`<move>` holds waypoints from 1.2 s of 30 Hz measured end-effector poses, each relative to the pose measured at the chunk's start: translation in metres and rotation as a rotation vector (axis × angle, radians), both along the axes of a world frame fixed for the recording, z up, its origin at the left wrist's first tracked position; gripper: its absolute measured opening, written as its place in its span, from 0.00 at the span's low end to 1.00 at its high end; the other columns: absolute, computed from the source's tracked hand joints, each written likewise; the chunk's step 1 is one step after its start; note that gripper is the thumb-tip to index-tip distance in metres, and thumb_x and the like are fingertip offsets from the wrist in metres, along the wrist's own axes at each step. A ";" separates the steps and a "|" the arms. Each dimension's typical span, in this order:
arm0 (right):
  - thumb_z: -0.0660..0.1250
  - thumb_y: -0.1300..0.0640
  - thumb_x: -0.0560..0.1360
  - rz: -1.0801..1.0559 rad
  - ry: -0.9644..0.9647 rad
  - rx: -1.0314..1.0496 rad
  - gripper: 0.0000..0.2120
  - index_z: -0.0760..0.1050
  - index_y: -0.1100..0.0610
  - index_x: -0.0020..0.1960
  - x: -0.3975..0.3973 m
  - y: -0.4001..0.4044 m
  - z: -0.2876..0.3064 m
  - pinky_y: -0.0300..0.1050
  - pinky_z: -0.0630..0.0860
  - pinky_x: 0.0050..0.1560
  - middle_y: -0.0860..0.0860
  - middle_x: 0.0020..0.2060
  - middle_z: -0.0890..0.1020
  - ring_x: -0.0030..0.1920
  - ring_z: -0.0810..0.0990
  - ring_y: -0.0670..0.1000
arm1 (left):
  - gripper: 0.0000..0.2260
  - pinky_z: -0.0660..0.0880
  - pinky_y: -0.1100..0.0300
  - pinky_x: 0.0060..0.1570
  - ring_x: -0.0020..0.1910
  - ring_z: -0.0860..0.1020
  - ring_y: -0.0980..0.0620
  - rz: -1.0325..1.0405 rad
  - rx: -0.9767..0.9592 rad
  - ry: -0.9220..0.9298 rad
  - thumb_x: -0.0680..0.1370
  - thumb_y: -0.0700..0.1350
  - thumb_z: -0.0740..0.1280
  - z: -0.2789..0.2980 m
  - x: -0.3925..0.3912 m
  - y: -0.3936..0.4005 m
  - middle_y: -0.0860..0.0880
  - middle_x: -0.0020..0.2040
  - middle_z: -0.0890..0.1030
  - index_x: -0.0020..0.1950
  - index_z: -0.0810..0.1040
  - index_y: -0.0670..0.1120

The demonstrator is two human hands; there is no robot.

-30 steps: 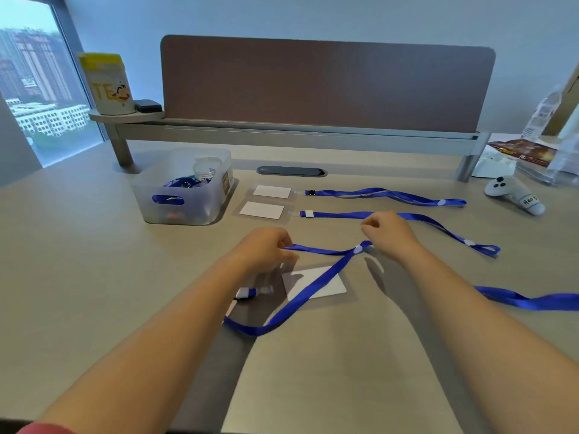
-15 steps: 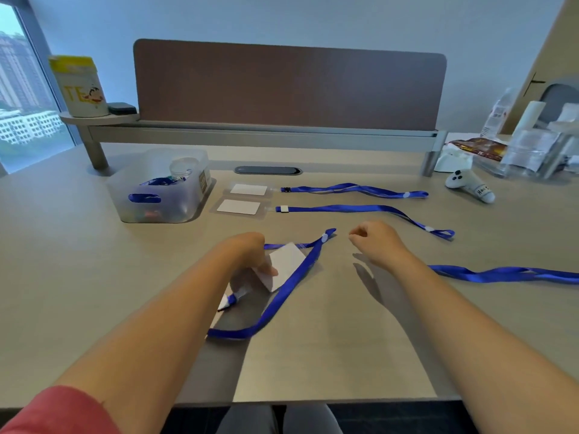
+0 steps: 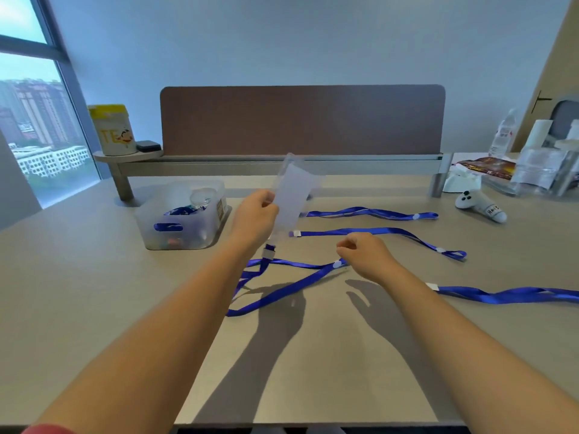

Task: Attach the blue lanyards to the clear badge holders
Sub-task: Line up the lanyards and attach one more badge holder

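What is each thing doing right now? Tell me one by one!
left hand: raised, shut on the badge holder
right hand: low over the desk, curled by the lanyard's white bead
badge holder: lifted, tilted, lanyard hanging from its lower end
attached lanyard: hanging down, looped on the desk
spare lanyard: flat, unattached
plastic bin: open, holding blue straps
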State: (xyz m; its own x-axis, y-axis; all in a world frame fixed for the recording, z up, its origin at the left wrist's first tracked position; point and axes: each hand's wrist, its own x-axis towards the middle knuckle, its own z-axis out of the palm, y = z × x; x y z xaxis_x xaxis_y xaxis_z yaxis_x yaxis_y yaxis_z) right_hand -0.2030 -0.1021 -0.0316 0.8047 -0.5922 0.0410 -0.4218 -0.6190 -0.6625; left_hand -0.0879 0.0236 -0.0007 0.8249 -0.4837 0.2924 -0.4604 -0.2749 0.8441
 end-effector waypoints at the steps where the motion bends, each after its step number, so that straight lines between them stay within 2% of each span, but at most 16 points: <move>1: 0.58 0.61 0.78 0.016 -0.024 0.008 0.13 0.75 0.64 0.58 0.001 0.003 0.002 0.49 0.73 0.60 0.61 0.57 0.79 0.58 0.77 0.57 | 0.11 0.73 0.58 0.48 0.50 0.74 0.48 -0.011 -0.104 0.142 0.79 0.36 0.56 0.004 -0.002 0.001 0.38 0.60 0.75 0.59 0.72 0.38; 4: 0.59 0.58 0.77 0.084 -0.107 0.119 0.16 0.72 0.60 0.63 0.005 0.011 0.007 0.45 0.70 0.60 0.55 0.61 0.77 0.61 0.74 0.53 | 0.11 0.74 0.57 0.51 0.53 0.76 0.45 -0.005 -0.305 0.459 0.78 0.33 0.58 0.013 -0.008 0.003 0.39 0.63 0.75 0.59 0.73 0.38; 7: 0.59 0.59 0.78 0.137 -0.191 0.321 0.16 0.72 0.60 0.64 0.008 0.020 0.012 0.45 0.70 0.58 0.55 0.60 0.78 0.59 0.75 0.53 | 0.09 0.76 0.57 0.48 0.51 0.77 0.45 -0.050 -0.430 0.651 0.77 0.31 0.58 0.013 -0.014 0.004 0.38 0.62 0.75 0.55 0.72 0.37; 10: 0.57 0.60 0.78 0.171 -0.254 0.469 0.13 0.74 0.61 0.59 0.010 0.026 0.015 0.47 0.71 0.58 0.53 0.51 0.78 0.54 0.75 0.51 | 0.06 0.76 0.56 0.47 0.43 0.77 0.49 -0.111 -0.484 0.729 0.76 0.30 0.59 0.009 -0.019 0.005 0.40 0.54 0.75 0.44 0.71 0.39; 13: 0.58 0.62 0.78 0.153 -0.337 0.557 0.08 0.76 0.59 0.46 0.011 0.026 0.016 0.46 0.75 0.54 0.51 0.41 0.80 0.50 0.77 0.52 | 0.08 0.74 0.56 0.51 0.40 0.76 0.50 -0.124 -0.510 0.777 0.77 0.30 0.59 0.006 -0.021 0.005 0.43 0.44 0.75 0.40 0.69 0.40; 14: 0.58 0.62 0.78 0.142 -0.354 0.576 0.09 0.75 0.57 0.43 0.011 0.026 0.016 0.44 0.76 0.50 0.51 0.39 0.79 0.47 0.78 0.51 | 0.09 0.75 0.57 0.50 0.39 0.76 0.50 -0.137 -0.514 0.791 0.77 0.30 0.59 0.005 -0.021 0.006 0.44 0.41 0.75 0.39 0.69 0.41; 16: 0.58 0.62 0.78 0.131 -0.372 0.592 0.09 0.75 0.58 0.42 0.010 0.025 0.017 0.40 0.77 0.43 0.51 0.36 0.79 0.39 0.79 0.50 | 0.09 0.78 0.61 0.41 0.37 0.76 0.51 -0.133 -0.469 0.800 0.77 0.33 0.60 0.002 -0.019 0.009 0.44 0.38 0.75 0.38 0.71 0.40; 18: 0.58 0.61 0.78 0.120 -0.368 0.520 0.08 0.75 0.61 0.46 0.011 0.026 0.018 0.33 0.75 0.32 0.51 0.34 0.78 0.32 0.76 0.47 | 0.05 0.77 0.64 0.33 0.36 0.76 0.51 -0.079 -0.366 0.805 0.76 0.37 0.64 -0.001 -0.018 0.011 0.44 0.38 0.76 0.40 0.74 0.40; 19: 0.58 0.61 0.78 0.111 -0.356 0.445 0.08 0.75 0.61 0.47 0.011 0.027 0.018 0.31 0.72 0.28 0.50 0.32 0.77 0.29 0.74 0.46 | 0.03 0.76 0.63 0.33 0.37 0.76 0.51 -0.049 -0.310 0.810 0.76 0.40 0.65 0.000 -0.020 0.013 0.44 0.40 0.77 0.45 0.76 0.40; 21: 0.59 0.61 0.78 0.104 -0.350 0.307 0.09 0.76 0.63 0.50 0.015 0.027 0.018 0.32 0.69 0.27 0.49 0.31 0.76 0.28 0.70 0.45 | 0.15 0.74 0.61 0.38 0.47 0.76 0.48 0.012 -0.212 0.793 0.75 0.43 0.67 -0.004 -0.020 0.014 0.43 0.51 0.76 0.60 0.73 0.40; 24: 0.59 0.61 0.77 0.112 -0.341 0.155 0.10 0.77 0.66 0.51 0.019 0.025 0.019 0.35 0.66 0.31 0.48 0.30 0.75 0.28 0.68 0.43 | 0.23 0.70 0.55 0.57 0.64 0.70 0.44 0.093 -0.092 0.614 0.75 0.43 0.67 -0.009 -0.017 0.014 0.42 0.67 0.69 0.68 0.65 0.40; 26: 0.59 0.60 0.78 0.133 -0.277 0.021 0.11 0.77 0.65 0.50 0.020 0.025 0.021 0.34 0.64 0.30 0.49 0.30 0.75 0.28 0.68 0.43 | 0.27 0.68 0.54 0.59 0.66 0.67 0.43 0.124 -0.009 0.426 0.75 0.45 0.67 -0.010 -0.012 0.013 0.42 0.69 0.66 0.70 0.61 0.41; 28: 0.59 0.60 0.78 0.167 -0.202 -0.093 0.11 0.78 0.65 0.50 0.021 0.024 0.023 0.36 0.68 0.33 0.51 0.34 0.77 0.30 0.69 0.43 | 0.30 0.66 0.51 0.65 0.70 0.63 0.43 0.071 0.076 0.205 0.75 0.44 0.67 -0.010 -0.009 0.012 0.43 0.73 0.61 0.73 0.57 0.44; 31: 0.59 0.60 0.78 0.204 -0.097 -0.199 0.11 0.78 0.64 0.51 0.017 0.024 0.027 0.47 0.76 0.47 0.56 0.41 0.80 0.39 0.77 0.50 | 0.30 0.55 0.50 0.73 0.75 0.53 0.46 -0.098 0.244 -0.118 0.76 0.42 0.64 -0.006 -0.013 0.009 0.46 0.77 0.52 0.75 0.53 0.48; 33: 0.59 0.60 0.78 0.228 -0.035 -0.257 0.11 0.77 0.62 0.53 0.014 0.026 0.030 0.48 0.75 0.52 0.58 0.47 0.82 0.46 0.79 0.54 | 0.30 0.53 0.49 0.73 0.76 0.50 0.46 -0.141 0.433 -0.330 0.76 0.44 0.64 -0.005 -0.013 0.006 0.48 0.78 0.50 0.74 0.54 0.51; 36: 0.58 0.60 0.78 0.254 0.057 -0.367 0.12 0.76 0.62 0.56 0.012 0.028 0.033 0.45 0.74 0.54 0.58 0.52 0.81 0.50 0.78 0.54 | 0.26 0.46 0.45 0.74 0.76 0.48 0.44 -0.132 0.653 -0.577 0.75 0.48 0.65 -0.006 -0.014 0.002 0.50 0.78 0.52 0.72 0.60 0.53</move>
State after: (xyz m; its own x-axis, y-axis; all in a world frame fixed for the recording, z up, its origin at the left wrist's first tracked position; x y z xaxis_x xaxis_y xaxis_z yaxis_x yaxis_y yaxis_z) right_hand -0.1913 -0.0741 0.0011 0.9297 -0.3303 0.1630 -0.2556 -0.8972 -0.3601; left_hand -0.1022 0.0253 -0.0063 0.5594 -0.7809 0.2780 -0.8286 -0.5356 0.1629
